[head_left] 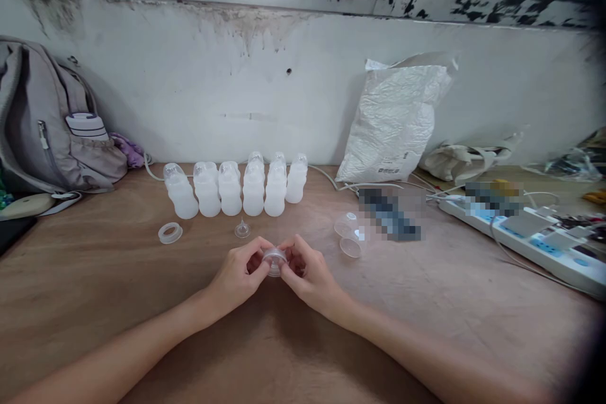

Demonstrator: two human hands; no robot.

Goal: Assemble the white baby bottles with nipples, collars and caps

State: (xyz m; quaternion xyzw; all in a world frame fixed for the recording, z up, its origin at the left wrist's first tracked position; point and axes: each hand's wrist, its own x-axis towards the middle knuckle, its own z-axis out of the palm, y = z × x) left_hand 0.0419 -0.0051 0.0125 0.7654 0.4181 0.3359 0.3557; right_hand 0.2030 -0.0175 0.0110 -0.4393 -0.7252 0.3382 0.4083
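Observation:
My left hand (245, 269) and my right hand (307, 271) meet over the table, thumbs and fingers pinched on opposite sides of a translucent bottle collar ring (274, 255). Whether another clear piece sits inside that ring, I cannot tell. Just beyond my left hand a clear bottle nipple (242, 229) rests tip up. Farther left lies a loose white collar ring (170, 233). To the right of my right hand is a pair of clear domed caps (351, 246), lying against each other. Several frosted white baby bottles (230, 192) with clear domed tops stand upright near the wall.
A grey backpack (47, 113) fills the left side of the table (118, 271). At the back right a white plastic mailer bag (398, 120) leans on the wall. A white power strip (530, 240) with cables runs along the right, beside a blurred-out dark object (388, 214).

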